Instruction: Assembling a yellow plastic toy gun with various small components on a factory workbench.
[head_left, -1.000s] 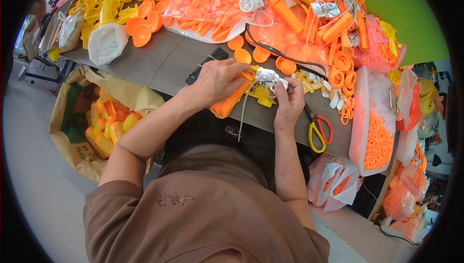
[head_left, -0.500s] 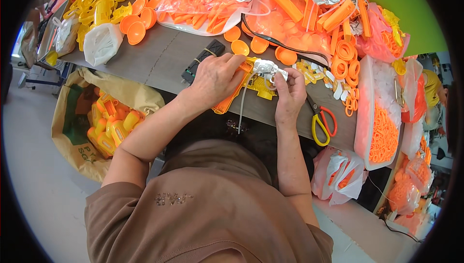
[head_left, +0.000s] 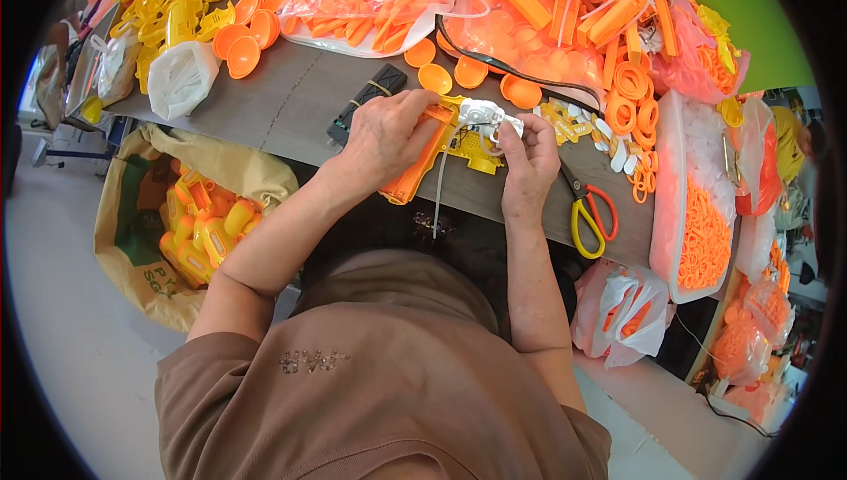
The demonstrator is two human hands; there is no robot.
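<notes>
My left hand [head_left: 381,136] is closed around an orange and yellow plastic housing [head_left: 410,173], its long tray-like part pointing down toward me. At the housing's upper right end sits a white plastic mechanism [head_left: 481,116]. Thumb and fingers of my right hand [head_left: 529,162] pinch the mechanism's right end. From between the two parts a thin pale strip [head_left: 438,189] hangs over the table edge. Just beneath the mechanism lies a yellow plastic part [head_left: 476,155]. How the mechanism joins the housing is partly hidden by my fingers.
Scissors [head_left: 587,215] with red and yellow handles lie right of my right hand. A black box [head_left: 366,102] is behind my left hand. Orange cups [head_left: 434,78] and rings [head_left: 621,115] cover the back. A tub [head_left: 663,242] stands right; a paper bag [head_left: 123,242] of toy parts stands left.
My left hand has tilted the housing slightly, so more of its orange inner side shows. Both hands keep hold of their parts; the view has shifted a little.
</notes>
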